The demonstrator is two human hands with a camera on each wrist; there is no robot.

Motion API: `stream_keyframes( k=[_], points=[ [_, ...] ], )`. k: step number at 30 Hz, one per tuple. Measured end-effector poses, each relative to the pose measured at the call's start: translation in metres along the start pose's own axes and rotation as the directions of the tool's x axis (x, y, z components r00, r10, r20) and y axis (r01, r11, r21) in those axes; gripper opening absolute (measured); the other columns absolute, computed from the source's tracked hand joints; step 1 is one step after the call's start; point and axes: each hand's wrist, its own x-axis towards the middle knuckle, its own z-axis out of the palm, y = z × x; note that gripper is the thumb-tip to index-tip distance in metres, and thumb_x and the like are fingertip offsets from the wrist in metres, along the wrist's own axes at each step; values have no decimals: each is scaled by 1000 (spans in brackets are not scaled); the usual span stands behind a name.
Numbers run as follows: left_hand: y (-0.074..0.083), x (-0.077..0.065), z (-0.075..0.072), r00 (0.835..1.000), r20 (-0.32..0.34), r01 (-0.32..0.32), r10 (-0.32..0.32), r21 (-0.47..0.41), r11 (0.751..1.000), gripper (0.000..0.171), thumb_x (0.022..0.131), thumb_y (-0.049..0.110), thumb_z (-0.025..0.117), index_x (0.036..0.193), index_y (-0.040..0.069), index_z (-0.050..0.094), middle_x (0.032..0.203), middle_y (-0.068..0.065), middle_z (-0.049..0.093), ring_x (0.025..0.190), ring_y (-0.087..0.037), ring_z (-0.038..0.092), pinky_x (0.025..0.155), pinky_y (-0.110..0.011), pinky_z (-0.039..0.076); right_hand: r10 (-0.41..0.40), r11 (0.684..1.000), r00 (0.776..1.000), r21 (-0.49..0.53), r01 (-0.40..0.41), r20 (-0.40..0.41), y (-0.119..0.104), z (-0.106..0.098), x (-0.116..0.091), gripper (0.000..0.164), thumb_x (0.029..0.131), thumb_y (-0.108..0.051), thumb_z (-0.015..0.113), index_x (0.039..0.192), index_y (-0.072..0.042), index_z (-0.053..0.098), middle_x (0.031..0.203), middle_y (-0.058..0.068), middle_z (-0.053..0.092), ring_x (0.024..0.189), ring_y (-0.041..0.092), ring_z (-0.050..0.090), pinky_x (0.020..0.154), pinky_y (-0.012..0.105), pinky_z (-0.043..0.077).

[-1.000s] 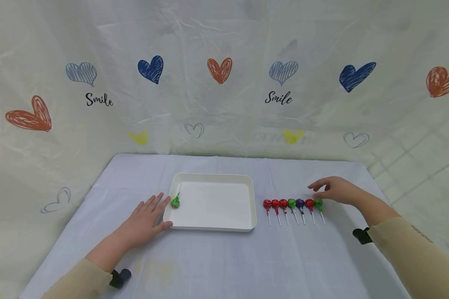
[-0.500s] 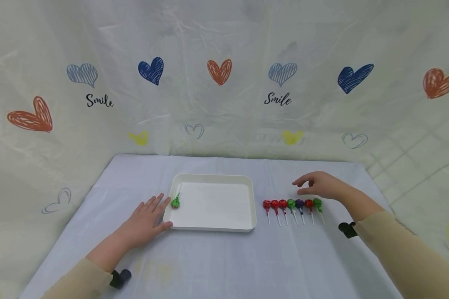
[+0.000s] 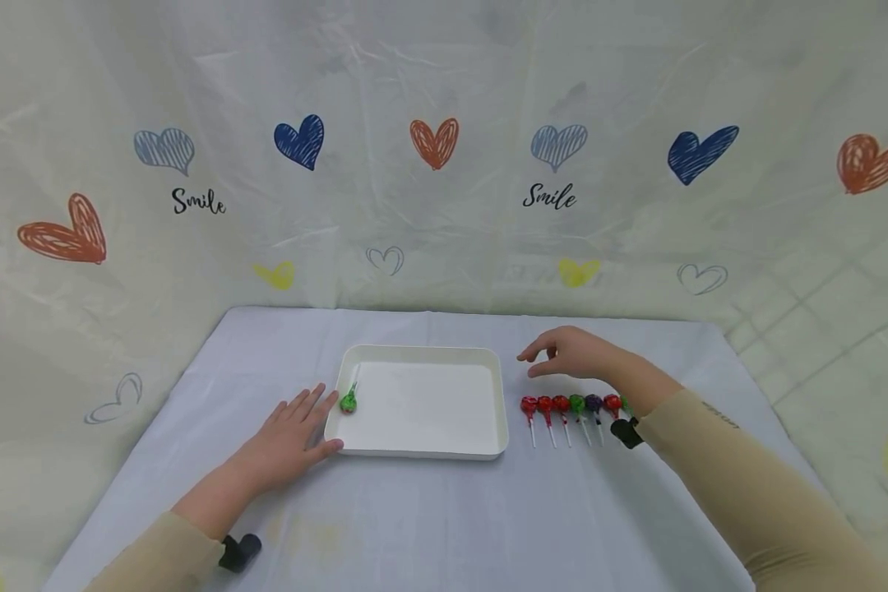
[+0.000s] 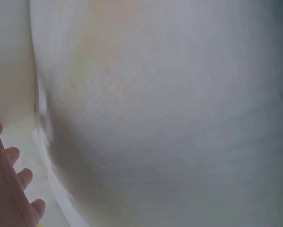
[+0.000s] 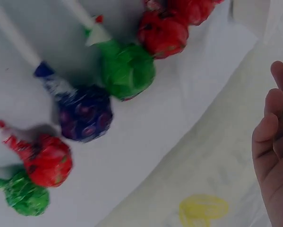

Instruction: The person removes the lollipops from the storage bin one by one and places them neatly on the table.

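A white rectangular tray lies on the table, with one green-wrapped lollipop at its left end, stick pointing away. My left hand rests spread at the tray's left edge, fingertips and thumb touching it. To the tray's right is a row of several wrapped lollipops, red, green and purple, sticks toward me. My right hand hovers just behind the row, fingers loosely bent and holding nothing. My right forearm partly hides the rightmost green lollipop, which the right wrist view shows among the heads.
A white cloth covers the table, with a faint yellowish stain near the front left. Behind the table hangs a pale curtain printed with hearts and "Smile". A dark wrist camera sits below my right wrist, close to the lollipops.
My right hand has moved left behind the lollipop row, from beyond its right end toward the tray. The left hand, the tray and the lollipops have stayed in place.
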Motion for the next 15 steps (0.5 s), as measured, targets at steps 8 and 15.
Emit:
stream_keyframes(
  k=[8, 15],
  points=[
    [-2, 2, 4, 1000, 5, -4, 4, -6, 1000, 88, 94, 62, 54, 160, 16, 19, 165, -14, 14, 149, -40, 13, 118, -62, 10, -81, 997, 996, 13, 80, 39, -37, 7, 37, 33, 88, -29, 78, 119, -20, 74, 113, 0, 70, 83, 19, 56, 68, 31, 52],
    [-4, 2, 6, 1000, 5, 2, -2, 16, 1000, 89, 94, 66, 50, 160, 18, 18, 165, -12, 14, 150, -38, 13, 118, -61, 11, -136, 991, 989, 10, 135, 60, -71, 16, 65, 33, 88, -29, 77, 120, -21, 74, 113, -2, 70, 87, 19, 56, 71, 31, 52]
  ],
)
